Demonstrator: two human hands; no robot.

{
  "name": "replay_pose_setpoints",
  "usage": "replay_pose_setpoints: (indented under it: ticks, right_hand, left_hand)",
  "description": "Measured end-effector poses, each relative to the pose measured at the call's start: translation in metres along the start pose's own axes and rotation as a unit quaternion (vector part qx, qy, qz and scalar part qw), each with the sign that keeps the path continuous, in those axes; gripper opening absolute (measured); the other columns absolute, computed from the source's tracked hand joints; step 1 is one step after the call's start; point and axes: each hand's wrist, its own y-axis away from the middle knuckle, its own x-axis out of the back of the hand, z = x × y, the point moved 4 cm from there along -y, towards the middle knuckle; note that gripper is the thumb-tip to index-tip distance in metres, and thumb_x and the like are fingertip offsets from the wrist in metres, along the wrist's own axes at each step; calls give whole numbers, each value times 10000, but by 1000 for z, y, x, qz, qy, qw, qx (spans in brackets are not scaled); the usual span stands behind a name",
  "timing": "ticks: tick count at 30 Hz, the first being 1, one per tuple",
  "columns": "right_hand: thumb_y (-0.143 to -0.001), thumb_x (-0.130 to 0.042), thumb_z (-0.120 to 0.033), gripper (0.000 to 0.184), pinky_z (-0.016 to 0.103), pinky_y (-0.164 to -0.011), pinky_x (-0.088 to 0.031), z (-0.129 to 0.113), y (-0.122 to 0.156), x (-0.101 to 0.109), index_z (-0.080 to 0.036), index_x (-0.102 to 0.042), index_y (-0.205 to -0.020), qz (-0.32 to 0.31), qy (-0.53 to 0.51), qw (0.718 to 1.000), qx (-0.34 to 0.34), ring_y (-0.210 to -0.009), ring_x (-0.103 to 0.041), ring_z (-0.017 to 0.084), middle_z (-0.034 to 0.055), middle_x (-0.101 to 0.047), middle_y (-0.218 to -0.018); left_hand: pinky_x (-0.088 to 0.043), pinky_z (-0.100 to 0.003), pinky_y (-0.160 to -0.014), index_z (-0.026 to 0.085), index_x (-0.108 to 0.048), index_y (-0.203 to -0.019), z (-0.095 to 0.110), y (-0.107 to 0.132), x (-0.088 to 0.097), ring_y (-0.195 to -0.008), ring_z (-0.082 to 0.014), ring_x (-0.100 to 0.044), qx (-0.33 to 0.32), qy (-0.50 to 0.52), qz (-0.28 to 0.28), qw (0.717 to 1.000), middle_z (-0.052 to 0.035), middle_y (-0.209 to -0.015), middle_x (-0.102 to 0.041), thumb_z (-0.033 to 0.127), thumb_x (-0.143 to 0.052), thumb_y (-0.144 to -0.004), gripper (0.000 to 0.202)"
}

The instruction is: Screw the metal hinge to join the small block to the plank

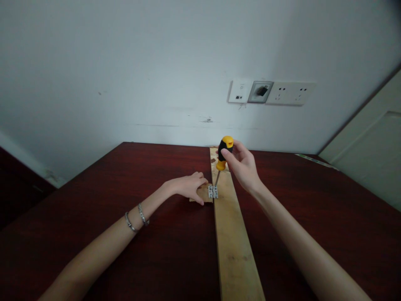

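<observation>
My right hand [243,165] is closed around the yellow and black handle of a screwdriver [221,156]. Its shaft slants down, and the tip meets the upper part of a small metal hinge [213,192]. One hinge leaf lies on a long wooden board [235,234], the other on a short wooden piece [204,193] butted against the board's left side. My left hand [191,187] grips that short piece, thumb at the near edge and fingers at the far edge. Any screw under the tip is too small to make out.
The board runs across a dark red tabletop [156,259] toward a white wall [140,75]. Socket plates [290,93] are mounted on the wall to the right. A pale door or panel [372,142] stands at the far right, near a thin patterned strip [316,161].
</observation>
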Motion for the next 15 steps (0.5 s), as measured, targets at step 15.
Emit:
replay_pose_setpoints:
  ticks: [15]
  right_hand:
    - [-836, -537, -411, 230, 269, -640, -451, 0, 4, -7, -214, -539, -956, -62, 13, 998, -14, -680, -530, 105, -4, -566, -796]
  left_hand:
    - [-423, -252, -771, 185, -481, -1195, -2, -1, -1, -957, -203, -471, 0, 5, 4, 1000, -60, -1084, -445, 528, -710, -627, 701]
